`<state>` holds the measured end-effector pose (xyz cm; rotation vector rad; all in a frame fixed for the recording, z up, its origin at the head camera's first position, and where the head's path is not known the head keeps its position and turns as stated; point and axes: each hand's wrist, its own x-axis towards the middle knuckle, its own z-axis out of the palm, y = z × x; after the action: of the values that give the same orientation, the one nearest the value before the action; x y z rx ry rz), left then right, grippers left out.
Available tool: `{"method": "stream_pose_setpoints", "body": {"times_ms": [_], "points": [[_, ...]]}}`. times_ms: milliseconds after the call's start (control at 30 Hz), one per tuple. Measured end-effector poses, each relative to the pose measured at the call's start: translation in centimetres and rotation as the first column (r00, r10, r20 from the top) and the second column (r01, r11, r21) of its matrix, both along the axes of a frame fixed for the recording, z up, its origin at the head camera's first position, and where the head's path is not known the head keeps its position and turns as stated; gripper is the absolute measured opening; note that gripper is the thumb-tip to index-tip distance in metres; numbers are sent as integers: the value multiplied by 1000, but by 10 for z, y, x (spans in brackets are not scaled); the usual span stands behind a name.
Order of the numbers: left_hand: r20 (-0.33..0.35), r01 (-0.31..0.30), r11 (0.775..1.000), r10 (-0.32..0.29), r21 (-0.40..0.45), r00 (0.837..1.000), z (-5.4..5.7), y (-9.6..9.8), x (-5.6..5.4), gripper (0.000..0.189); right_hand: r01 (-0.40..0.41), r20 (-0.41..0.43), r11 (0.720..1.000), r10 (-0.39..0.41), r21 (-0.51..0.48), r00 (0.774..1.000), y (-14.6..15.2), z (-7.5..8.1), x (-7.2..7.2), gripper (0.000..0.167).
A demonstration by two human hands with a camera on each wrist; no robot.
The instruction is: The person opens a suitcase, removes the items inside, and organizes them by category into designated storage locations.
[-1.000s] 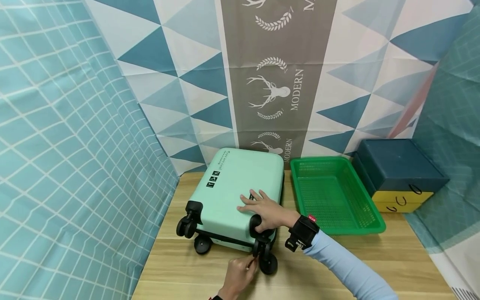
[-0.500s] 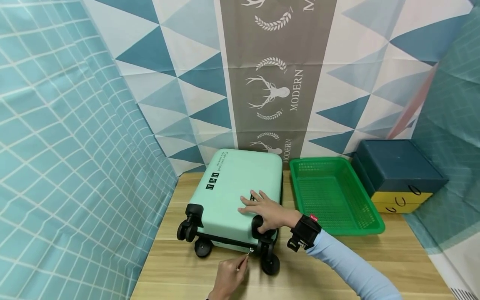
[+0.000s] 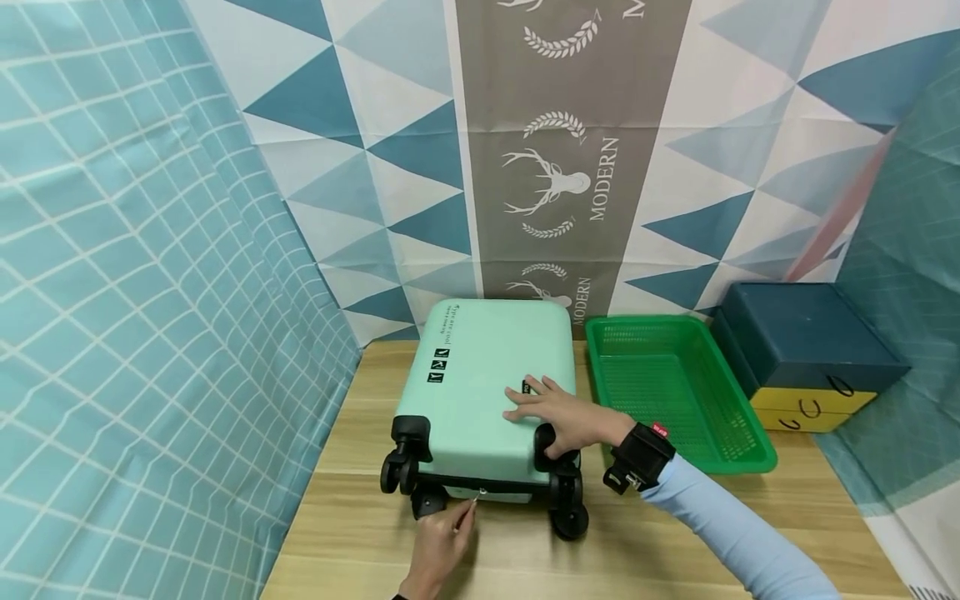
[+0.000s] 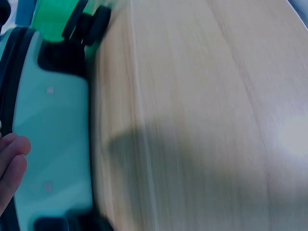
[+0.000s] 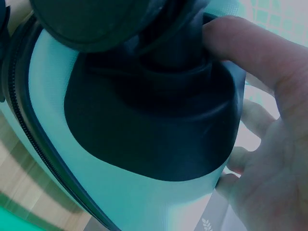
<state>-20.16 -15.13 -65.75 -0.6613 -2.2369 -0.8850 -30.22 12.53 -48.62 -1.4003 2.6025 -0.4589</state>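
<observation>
A mint-green suitcase (image 3: 487, 375) lies flat on the wooden table, its black wheels (image 3: 570, 521) toward me. My left hand (image 3: 437, 546) pinches a small metal zipper pull (image 3: 480, 493) at the near end, between the two wheel corners. In the left wrist view only fingertips (image 4: 13, 168) show beside the shell, and the pull is out of sight. My right hand (image 3: 568, 415) rests with spread fingers on the lid's near right corner. Its thumb (image 5: 240, 43) lies against the black wheel mount (image 5: 154, 125), close to the black zipper (image 5: 43, 154).
Right of the suitcase stands a green plastic basket (image 3: 750, 450). Beyond it are stacked dark blue and yellow boxes (image 3: 817, 325). Patterned cloth (image 3: 555, 167) hangs behind, and a blue checked curtain (image 3: 165, 292) borders the table on the left.
My left hand has moved left along the near end with the zipper pull, away from the right wheel corner. The right hand stays on the lid; the suitcase has turned slightly and the view shifted.
</observation>
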Motion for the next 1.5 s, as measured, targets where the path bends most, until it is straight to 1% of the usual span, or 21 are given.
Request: {"method": "stream_pose_setpoints", "body": {"times_ms": [133, 200, 333, 433, 567, 633, 733, 867, 967, 1133, 1233, 1433, 1500], "points": [[0, -24, 1000, 24, 2, 1000, 1, -6, -1, 18, 8, 13, 1000, -8, -10, 1000, 3, 1, -1, 85], [-6, -24, 1000, 24, 1, 1000, 0, -8, -1, 18, 1, 15, 1000, -1, -14, 1000, 4, 1, -1, 85], [-44, -35, 999, 35, 3, 998, -1, -13, -1, 18, -6, 35, 1000, 6, -17, 999, 8, 0, -1, 83], [-80, -64, 998, 64, 12, 995, -2, -19, -2, 20, 9, 56, 999, -7, -31, 998, 12, 1, -1, 83], [-107, -103, 994, 107, 41, 988, -2, -27, -2, 21, 27, 71, 999, -24, -40, 997, 16, 3, 2, 81], [-101, -113, 992, 118, 48, 988, -2, -30, -3, 20, 38, 82, 999, -35, -39, 996, 18, 3, 3, 80], [-64, -113, 993, 115, 40, 991, 0, -30, -4, 17, 52, 86, 998, -48, -44, 995, 22, 3, 6, 79], [-21, -108, 994, 109, 27, 994, 1, -29, -7, 15, 47, 66, 998, -44, -52, 997, 26, 2, 8, 78], [-28, -109, 994, 110, 31, 994, 1, -30, -8, 15, 45, 60, 997, -41, -57, 997, 30, 2, 6, 79], [-76, -120, 992, 123, 43, 990, 2, -36, -9, 16, 59, 67, 996, -55, -63, 996, 35, 5, 5, 79], [-93, -129, 991, 132, 38, 987, 2, -40, -9, 18, 69, 78, 996, -64, -61, 995, 37, 7, 7, 80], [-73, -177, 984, 179, 23, 981, 3, -46, -9, 15, 78, 95, 995, -72, -61, 993, 37, 6, 8, 80], [-68, -195, 980, 197, 24, 978, 3, -48, -10, 15, 76, 88, 995, -71, -61, 994, 37, 6, 6, 80]]}}
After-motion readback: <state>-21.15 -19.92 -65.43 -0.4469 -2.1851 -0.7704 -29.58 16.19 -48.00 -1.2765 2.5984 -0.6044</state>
